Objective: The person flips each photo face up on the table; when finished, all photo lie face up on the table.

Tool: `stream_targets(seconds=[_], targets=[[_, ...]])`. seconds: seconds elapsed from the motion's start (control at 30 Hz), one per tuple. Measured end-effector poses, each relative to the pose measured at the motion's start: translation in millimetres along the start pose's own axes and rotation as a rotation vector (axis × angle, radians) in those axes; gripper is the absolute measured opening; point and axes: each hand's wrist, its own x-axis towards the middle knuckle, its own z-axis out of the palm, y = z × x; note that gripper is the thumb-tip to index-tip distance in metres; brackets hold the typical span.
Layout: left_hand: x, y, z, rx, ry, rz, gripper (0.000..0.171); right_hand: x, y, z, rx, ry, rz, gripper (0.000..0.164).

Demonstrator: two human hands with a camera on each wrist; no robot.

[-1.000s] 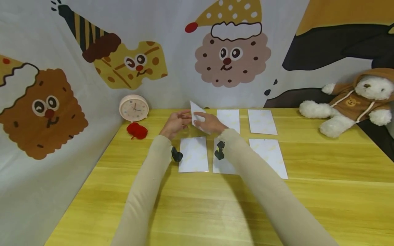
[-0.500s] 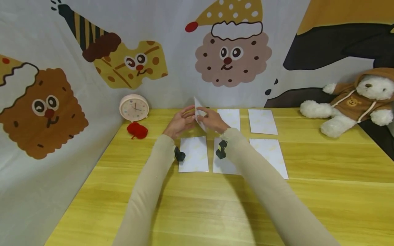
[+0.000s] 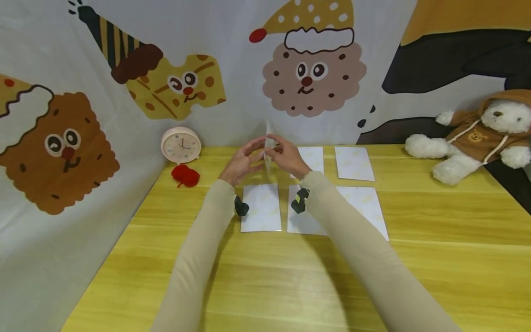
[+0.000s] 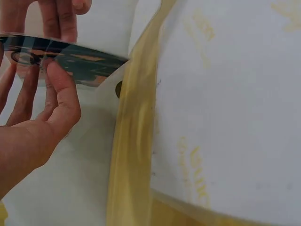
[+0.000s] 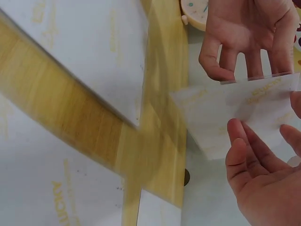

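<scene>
A photo print (image 3: 268, 159) stands on edge between both hands at the back of the table, seen nearly edge-on from the head. Its teal and orange picture side (image 4: 89, 63) faces my left hand (image 3: 240, 163); the white back (image 5: 256, 101), with yellow LUCKY lettering, faces my right hand (image 3: 290, 159). Fingertips of the left hand hold the print from the picture side, and in the right wrist view they disappear behind its edge. Curved fingers and thumb of the right hand grip it from the white side.
Several white-backed prints lie in two rows on the wooden table, including one at the front left (image 3: 261, 210) and one at the back right (image 3: 354, 163). Further left are a pink clock (image 3: 180, 145) and a red fluffy item (image 3: 185, 176). A teddy bear (image 3: 477, 133) sits far right.
The print has turned from a slanted view of its white back to nearly edge-on, and has risen slightly. My left hand has shifted right and up against it.
</scene>
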Motion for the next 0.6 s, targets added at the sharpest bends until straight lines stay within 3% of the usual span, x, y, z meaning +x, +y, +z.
stream_targets(seconds=[0.2, 0.47, 0.6], targets=[[-1.0, 4.4, -0.3, 0.037, -0.017, 0.013, 0.045, -1.2, -6.4, -2.5, 0.012, -0.002, -0.015, 0.063], [-4.4, 6.3, 4.2, 0.19, 0.02, 0.027, 0.04, -4.1, -10.6, -6.1, 0.134, -0.033, 0.038, 0.055], [-4.7, 11.1, 9.3, 0.304, 0.049, 0.032, 0.04, -4.0, -7.0, -8.0, 0.114, -0.016, 0.028, 0.054]])
